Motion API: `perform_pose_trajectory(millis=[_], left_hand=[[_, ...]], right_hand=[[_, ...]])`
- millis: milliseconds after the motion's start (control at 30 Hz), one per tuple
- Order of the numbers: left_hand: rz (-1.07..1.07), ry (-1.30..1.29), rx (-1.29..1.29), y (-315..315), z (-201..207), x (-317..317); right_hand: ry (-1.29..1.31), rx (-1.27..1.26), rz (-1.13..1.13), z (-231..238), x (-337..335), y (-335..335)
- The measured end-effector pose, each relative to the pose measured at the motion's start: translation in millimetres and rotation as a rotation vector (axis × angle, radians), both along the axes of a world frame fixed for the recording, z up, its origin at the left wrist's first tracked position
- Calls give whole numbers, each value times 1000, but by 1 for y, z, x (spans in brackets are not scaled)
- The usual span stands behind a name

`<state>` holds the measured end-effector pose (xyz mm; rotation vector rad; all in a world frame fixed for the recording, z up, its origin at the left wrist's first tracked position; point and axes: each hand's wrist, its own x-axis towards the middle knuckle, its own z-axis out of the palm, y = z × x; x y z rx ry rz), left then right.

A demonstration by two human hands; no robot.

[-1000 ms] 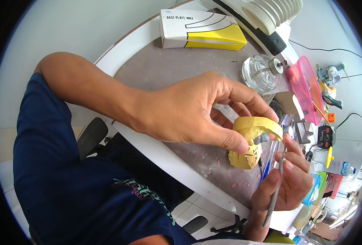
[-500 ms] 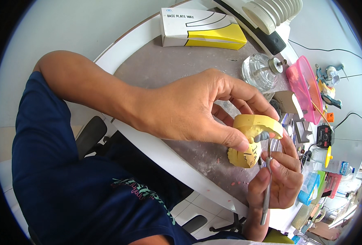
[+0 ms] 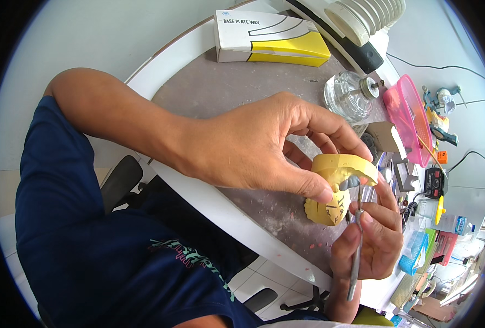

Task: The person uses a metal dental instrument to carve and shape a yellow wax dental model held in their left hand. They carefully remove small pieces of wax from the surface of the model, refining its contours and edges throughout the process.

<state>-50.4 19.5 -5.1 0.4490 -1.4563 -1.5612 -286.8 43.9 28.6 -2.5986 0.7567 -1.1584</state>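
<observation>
My left hand (image 3: 248,145) grips a yellow plaster dental cast (image 3: 334,162) between thumb and fingers, above the table. Grey wax-like tooth shapes (image 3: 350,184) sit along the cast's lower edge. Pinched in my right hand (image 3: 383,235) is a slim metal dental carver (image 3: 355,268), its handle slanting down toward me. The thin tip points up and meets the cast's edge beside the grey part; whether it touches is hard to tell. Below, a second yellow cast (image 3: 324,213) with dark handwritten marks lies on the table, partly hidden by the first.
On the grey-brown tabletop (image 3: 198,82) lies a white and yellow box (image 3: 269,41). A glass spirit burner (image 3: 346,98) stands beyond my left fingers, with a pink plastic basket (image 3: 412,123) to its right. Small pink scraps lie near the front edge. Bottles and trays crowd the far right.
The carver and my right fingers have shifted very slightly left. My left hand keeps the same hold on the cast.
</observation>
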Motion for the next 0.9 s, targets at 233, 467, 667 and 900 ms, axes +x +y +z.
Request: perform_pose_trajectory(millis=[233, 467, 667, 900], left_hand=[[67, -77, -46, 1, -1, 2], [89, -232, -161, 1, 3, 7], [49, -143, -83, 2, 2, 5], [-30, -58, -8, 0, 2, 3]], right_hand=[[-2, -8, 9, -2, 3, -4], [-22, 2, 16, -4, 4, -6], [-257, 169, 80, -11, 1, -7], [-215, 279, 29, -6, -5, 1]])
